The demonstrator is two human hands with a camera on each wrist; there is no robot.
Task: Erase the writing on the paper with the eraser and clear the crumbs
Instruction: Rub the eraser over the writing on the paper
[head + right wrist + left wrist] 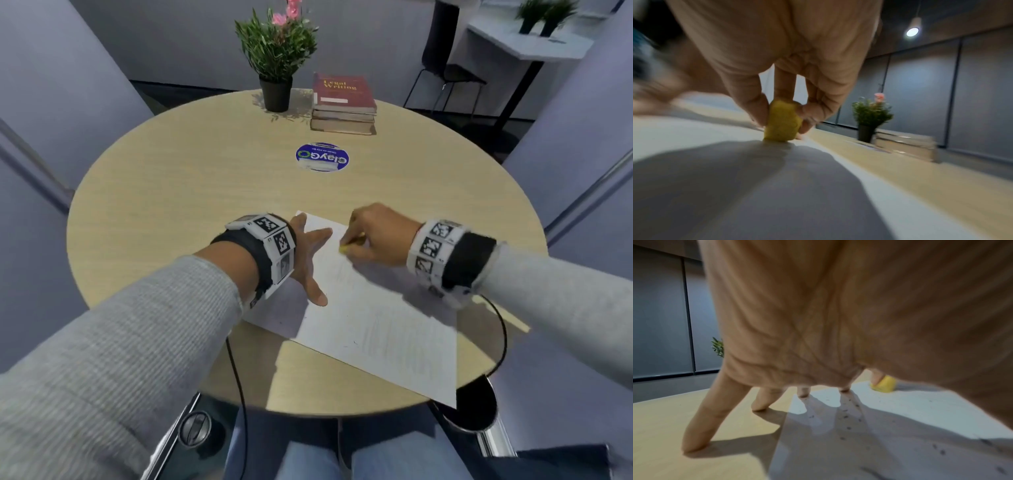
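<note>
Clearly the erasing is under way but not finished. The right hand [373, 236] pinches the yellow eraser [782, 123] between thumb and fingers, its lower end pressed on the paper [376, 325] near the sheet's far edge. The left hand [308, 253] is spread wide, fingers straight: two fingertips [803, 394] press the paper while the others stand on the bare tabletop [191, 178] just beside the sheet's left edge, steadying it.

Faint lines of writing show lower on the sheet in the head view, so I judge a good part is left to rub out. Dark crumbs [846, 417] lie scattered over the paper below the left hand, none swept off yet, so the clearing step is wholly ahead. How much writing at the top is gone I cannot tell; that area is blurred and partly hidden by the right hand.
</note>
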